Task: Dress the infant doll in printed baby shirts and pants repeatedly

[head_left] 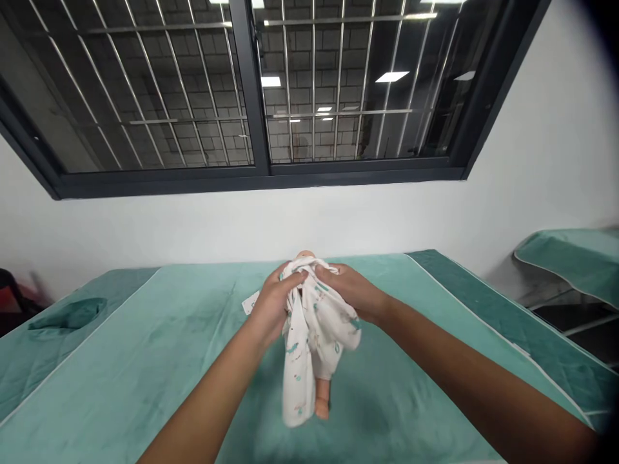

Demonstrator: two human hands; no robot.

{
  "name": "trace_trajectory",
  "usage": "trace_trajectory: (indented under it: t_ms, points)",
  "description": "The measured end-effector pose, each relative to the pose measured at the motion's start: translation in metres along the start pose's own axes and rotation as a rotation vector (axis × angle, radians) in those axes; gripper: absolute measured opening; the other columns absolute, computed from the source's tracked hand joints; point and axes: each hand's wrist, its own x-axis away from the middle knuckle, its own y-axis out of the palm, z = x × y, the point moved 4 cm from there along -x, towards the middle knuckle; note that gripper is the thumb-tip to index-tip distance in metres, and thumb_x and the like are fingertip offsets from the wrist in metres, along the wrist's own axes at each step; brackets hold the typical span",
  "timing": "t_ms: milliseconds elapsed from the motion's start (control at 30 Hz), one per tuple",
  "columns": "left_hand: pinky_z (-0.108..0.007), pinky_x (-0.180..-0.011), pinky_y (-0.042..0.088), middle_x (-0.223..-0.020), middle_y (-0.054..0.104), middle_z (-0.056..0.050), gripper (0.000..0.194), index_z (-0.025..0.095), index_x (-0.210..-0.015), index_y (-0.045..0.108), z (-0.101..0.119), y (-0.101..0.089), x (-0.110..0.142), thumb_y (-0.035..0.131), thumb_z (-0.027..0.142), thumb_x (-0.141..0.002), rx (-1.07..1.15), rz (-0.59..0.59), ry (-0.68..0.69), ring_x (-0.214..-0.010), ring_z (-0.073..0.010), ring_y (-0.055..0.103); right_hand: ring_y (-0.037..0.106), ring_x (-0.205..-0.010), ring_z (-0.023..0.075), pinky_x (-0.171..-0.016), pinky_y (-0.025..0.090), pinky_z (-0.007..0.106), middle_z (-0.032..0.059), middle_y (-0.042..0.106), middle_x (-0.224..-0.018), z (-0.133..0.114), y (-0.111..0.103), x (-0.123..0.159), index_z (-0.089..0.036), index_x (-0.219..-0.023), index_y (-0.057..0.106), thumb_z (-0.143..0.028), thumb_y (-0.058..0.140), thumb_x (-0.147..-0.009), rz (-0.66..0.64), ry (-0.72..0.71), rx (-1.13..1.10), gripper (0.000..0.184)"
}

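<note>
A baby doll hangs upright above the green-covered table, wrapped in a white printed garment. Only one bare leg and the top of its head show. My left hand grips the garment at the doll's neck from the left, fingers closed on the cloth. My right hand holds the same collar from the right, fingers curled into the fabric. Both hands meet at the top of the doll.
A crumpled green cloth lies at the table's far left. A small white tag or paper lies behind my left hand. A second green-covered table stands to the right. A wall with a barred window is behind.
</note>
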Motion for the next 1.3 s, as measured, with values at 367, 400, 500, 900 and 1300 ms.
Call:
trace_trajectory:
  t_ms: [367, 400, 500, 900, 1300]
  points:
    - [-0.03, -0.072, 0.052, -0.098, 0.072, -0.012, 0.038, 0.014, -0.115, 0.065, -0.015, 0.015, 0.018, 0.07, 0.027, -0.08, 0.175, -0.281, -0.247, -0.081, -0.0225, 0.069, 0.062, -0.073, 0.0176, -0.067, 0.049, 0.03, 0.0055, 0.068, -0.084, -0.008, -0.004, 0.0, -0.017, -0.096, 0.065, -0.049, 0.066, -0.082, 0.01, -0.064, -0.186, 0.036]
    - [-0.03, -0.071, 0.053, -0.098, 0.073, -0.012, 0.039, 0.014, -0.116, 0.064, -0.017, 0.015, 0.02, 0.071, 0.026, -0.08, 0.153, -0.316, -0.277, -0.08, -0.0223, 0.069, 0.062, -0.071, 0.0173, -0.066, 0.049, 0.029, 0.0054, 0.068, -0.082, -0.009, -0.004, -0.001, -0.017, -0.094, 0.065, -0.05, 0.065, -0.082, 0.029, -0.082, -0.21, 0.036]
    - [-0.03, -0.067, 0.053, -0.091, 0.073, -0.013, 0.043, 0.011, -0.114, 0.064, -0.022, 0.012, 0.021, 0.074, 0.029, -0.076, 0.142, -0.38, -0.329, -0.072, -0.0213, 0.069, 0.063, -0.073, 0.0184, -0.067, 0.049, 0.029, 0.0065, 0.069, -0.082, -0.006, -0.006, -0.004, -0.016, -0.094, 0.065, -0.055, 0.064, -0.082, 0.063, -0.101, -0.243, 0.04]
    - [-0.035, -0.075, 0.054, -0.093, 0.073, -0.012, 0.055, 0.013, -0.12, 0.061, -0.037, -0.015, 0.004, 0.076, 0.039, -0.073, 0.194, -0.188, -0.197, -0.081, -0.0266, 0.07, 0.063, -0.089, 0.02, -0.081, 0.048, 0.032, 0.0041, 0.07, -0.092, 0.016, -0.001, -0.001, -0.018, -0.098, 0.069, -0.04, 0.074, -0.076, -0.054, -0.007, -0.004, 0.031]
    - [-0.035, -0.08, 0.054, -0.099, 0.072, -0.009, 0.049, 0.017, -0.124, 0.057, -0.033, -0.005, -0.004, 0.066, 0.04, -0.083, 0.346, -0.075, -0.086, -0.082, -0.0228, 0.07, 0.064, -0.082, 0.0185, -0.075, 0.048, 0.03, 0.0043, 0.071, -0.088, 0.019, 0.009, 0.002, -0.016, -0.1, 0.069, -0.037, 0.078, -0.072, -0.126, 0.037, -0.005, 0.036]
